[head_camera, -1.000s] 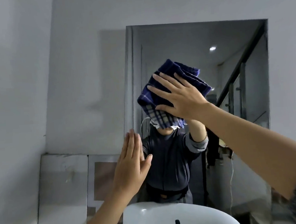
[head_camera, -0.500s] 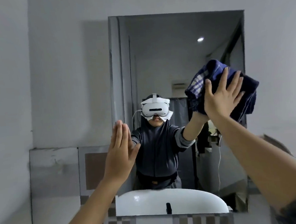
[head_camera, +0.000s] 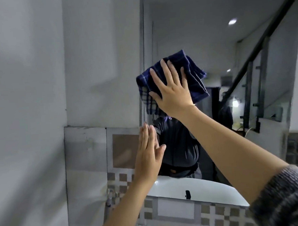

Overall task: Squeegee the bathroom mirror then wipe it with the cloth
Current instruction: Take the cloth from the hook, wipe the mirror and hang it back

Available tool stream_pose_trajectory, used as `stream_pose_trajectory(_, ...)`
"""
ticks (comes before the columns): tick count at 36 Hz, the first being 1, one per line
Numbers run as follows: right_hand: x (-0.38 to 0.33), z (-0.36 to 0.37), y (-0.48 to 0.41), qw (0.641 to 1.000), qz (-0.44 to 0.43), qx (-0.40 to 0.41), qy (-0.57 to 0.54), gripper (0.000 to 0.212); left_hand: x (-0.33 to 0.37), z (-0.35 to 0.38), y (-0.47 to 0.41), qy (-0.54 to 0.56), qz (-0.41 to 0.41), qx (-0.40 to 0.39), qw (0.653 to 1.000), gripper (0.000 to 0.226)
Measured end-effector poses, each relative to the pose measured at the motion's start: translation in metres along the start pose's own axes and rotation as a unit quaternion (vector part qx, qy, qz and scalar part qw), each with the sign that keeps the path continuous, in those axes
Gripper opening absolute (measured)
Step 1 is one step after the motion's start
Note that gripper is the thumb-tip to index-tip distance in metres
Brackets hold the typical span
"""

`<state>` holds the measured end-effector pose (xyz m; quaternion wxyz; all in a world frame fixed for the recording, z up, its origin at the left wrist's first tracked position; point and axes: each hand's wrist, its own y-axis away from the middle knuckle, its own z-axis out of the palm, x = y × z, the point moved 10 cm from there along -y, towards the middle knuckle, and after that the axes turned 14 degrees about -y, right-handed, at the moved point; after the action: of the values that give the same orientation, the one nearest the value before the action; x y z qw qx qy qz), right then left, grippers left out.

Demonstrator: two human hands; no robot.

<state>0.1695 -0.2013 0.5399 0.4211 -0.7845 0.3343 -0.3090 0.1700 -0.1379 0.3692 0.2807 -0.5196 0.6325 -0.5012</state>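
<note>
Both hands are up at the mirror (head_camera: 200, 29), which serves as the landmark for everything else. At the mirror's left-middle part, the right hand (head_camera: 172, 91) lies flat with fingers spread, pressing a folded dark-blue checked cloth (head_camera: 194, 78) against the glass rather than gripping it in a fist. Down at the mirror's lower-left edge, the left hand (head_camera: 148, 153) is open and empty, palm toward the surface, though whether it touches the glass or the frame I cannot tell. No squeegee shows anywhere, so I judge that step finished and the second step, wiping with the cloth, to be the 1 in hand. Below the mirror sits a white basin (head_camera: 211, 189) against a checked tile wall (head_camera: 122, 150). Next, the cloth likely needs sweeping across toward the mirror's right side and lower part with steady flat pressure, keeping the folds from slipping out under the palm.
</note>
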Motion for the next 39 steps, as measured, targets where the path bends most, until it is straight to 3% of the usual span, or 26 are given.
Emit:
stream_pose_trajectory(4,0.001,0.013,0.033,0.98,-0.165,-0.075,0.086,0.061,0.001,0.002,0.009,-0.008,0.011,-0.005,1.0,0.072)
stream_pose_trajectory(7,0.034,0.003,0.059,0.966,-0.19,-0.115,0.131,0.062,0.001,0.003,0.011,-0.024,0.02,-0.004,1.0,0.072)
stream_pose_trajectory(10,0.079,-0.028,0.076,0.977,-0.131,-0.101,0.136,0.063,0.001,0.004,0.01,-0.035,0.03,-0.006,0.999,0.07)
stream_pose_trajectory(17,0.176,-0.086,0.121,0.991,0.116,0.024,0.059,0.065,0.005,0.001,0.009,-0.053,0.021,-0.014,0.998,0.074)
stream_pose_trajectory(21,0.191,-0.082,0.151,0.959,0.258,0.113,-0.03,0.064,0.004,-0.006,0.001,-0.094,0.028,-0.013,0.995,0.074)
stream_pose_trajectory(25,0.184,-0.068,0.172,0.912,0.348,0.2,-0.086,0.064,0.006,-0.019,-0.028,-0.095,0.055,-0.001,0.994,0.07)
stream_pose_trajectory(34,0.148,-0.034,0.182,0.858,0.421,0.27,-0.117,0.064,0.021,-0.067,-0.16,-0.151,0.131,0.06,0.978,0.061)
stream_pose_trajectory(39,0.107,-0.014,0.155,0.88,0.379,0.264,-0.112,0.064,0.031,-0.086,-0.21,-0.151,0.149,0.065,0.975,0.061)
